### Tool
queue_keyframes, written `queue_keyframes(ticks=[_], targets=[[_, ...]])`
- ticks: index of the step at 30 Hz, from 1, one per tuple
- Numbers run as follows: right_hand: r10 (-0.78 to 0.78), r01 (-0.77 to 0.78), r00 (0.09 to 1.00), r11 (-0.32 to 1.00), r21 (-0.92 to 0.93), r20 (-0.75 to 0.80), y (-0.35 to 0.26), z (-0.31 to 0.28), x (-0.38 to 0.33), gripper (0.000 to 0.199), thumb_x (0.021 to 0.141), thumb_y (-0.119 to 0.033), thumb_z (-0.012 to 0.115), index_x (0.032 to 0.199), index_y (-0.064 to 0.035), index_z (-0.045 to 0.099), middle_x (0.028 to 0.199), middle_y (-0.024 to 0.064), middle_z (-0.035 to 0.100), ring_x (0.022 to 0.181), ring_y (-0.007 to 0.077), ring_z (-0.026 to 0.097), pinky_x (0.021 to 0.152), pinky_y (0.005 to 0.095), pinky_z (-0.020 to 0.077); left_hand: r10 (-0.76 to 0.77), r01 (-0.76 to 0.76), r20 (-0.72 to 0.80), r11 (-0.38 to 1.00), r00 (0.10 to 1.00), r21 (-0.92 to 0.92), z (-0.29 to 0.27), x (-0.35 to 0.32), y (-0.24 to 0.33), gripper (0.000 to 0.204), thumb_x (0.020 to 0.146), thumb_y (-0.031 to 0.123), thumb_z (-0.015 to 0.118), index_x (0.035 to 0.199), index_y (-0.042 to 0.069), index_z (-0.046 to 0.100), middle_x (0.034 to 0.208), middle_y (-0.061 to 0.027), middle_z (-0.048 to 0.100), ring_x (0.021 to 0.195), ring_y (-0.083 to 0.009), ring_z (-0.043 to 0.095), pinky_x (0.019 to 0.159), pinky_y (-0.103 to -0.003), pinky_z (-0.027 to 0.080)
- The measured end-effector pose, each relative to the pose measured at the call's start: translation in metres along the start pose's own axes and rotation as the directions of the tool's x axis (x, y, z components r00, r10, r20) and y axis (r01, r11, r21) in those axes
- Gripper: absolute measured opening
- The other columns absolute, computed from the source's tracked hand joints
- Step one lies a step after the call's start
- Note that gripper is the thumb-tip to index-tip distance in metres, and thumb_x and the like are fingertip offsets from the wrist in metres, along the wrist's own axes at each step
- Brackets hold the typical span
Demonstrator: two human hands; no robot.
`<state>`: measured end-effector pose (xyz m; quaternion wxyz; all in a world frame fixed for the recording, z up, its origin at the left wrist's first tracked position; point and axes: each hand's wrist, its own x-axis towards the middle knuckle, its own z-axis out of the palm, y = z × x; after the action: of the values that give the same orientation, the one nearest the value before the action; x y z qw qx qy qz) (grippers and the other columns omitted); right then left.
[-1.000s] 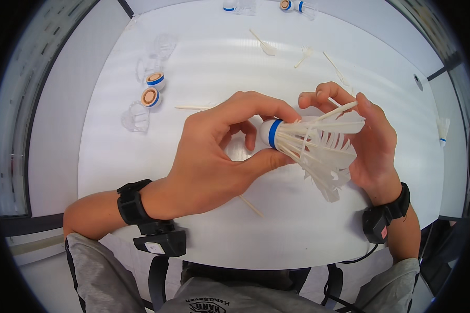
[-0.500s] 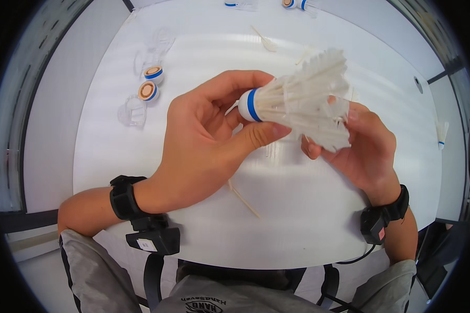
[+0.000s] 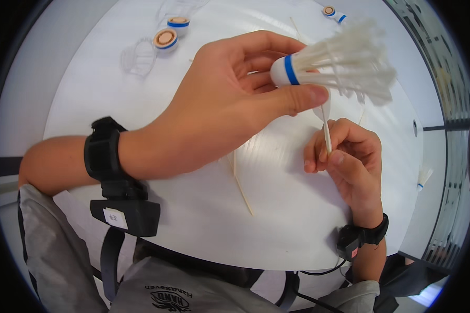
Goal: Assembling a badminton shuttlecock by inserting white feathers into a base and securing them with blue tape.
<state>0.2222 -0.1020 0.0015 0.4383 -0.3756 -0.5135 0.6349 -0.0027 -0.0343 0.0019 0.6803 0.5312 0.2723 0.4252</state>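
Holding shuttlecock (image 3: 344,65) above desk (image 3: 282,229), left hand (image 3: 230,91) pinches it near blue band (image 3: 291,69). Below, right hand (image 3: 352,159), apart from left, pinches one feather (image 3: 327,133) by its stem. Feather top goes behind left thumb; cannot tell if they touch. Squeezing too hard could snap thin stems; loose pinch could drop shuttlecock. Sideways push could bend feather. Farther out: two round caps (image 3: 165,39) beside clear plastic skirt (image 3: 139,56).

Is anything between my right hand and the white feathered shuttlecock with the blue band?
Yes: the thin, pale single feather pinched in your right hand points toward the shuttlecock, and your left thumb lies along the shuttlecock's near side.
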Motion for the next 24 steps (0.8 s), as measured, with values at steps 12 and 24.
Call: queue_keyframes(ticks=[12,24], targets=[[0.026,-0.071,0.976,0.977,-0.202,-0.218,0.009,0.0,-0.012,0.046,0.102,-0.038,0.053,0.107,0.006,0.061,0.088,0.0129,0.062,0.087,0.0309,0.064,0.076,0.037,0.0493,0.171,-0.135,0.189,0.972,0.967,-0.19,0.0,-0.001,-0.011,0.033,0.087,-0.004,0.074,0.115,-0.013,0.059,0.093,-0.0159,0.069,0.073,-0.0187,0.069,0.068,-0.031,0.058],[0.075,-0.069,0.996,0.99,-0.125,0.043,-0.006,0.007,0.0,0.038,0.098,-0.033,0.068,0.114,0.0021,0.066,0.094,0.0114,0.064,0.074,0.0205,0.06,0.075,0.0397,0.0522,0.164,-0.109,0.234,0.967,0.958,-0.232,-0.002,0.001,-0.014,0.036,0.085,-0.004,0.075,0.116,-0.013,0.059,0.094,-0.0149,0.07,0.077,-0.0183,0.069,0.068,-0.029,0.058]])
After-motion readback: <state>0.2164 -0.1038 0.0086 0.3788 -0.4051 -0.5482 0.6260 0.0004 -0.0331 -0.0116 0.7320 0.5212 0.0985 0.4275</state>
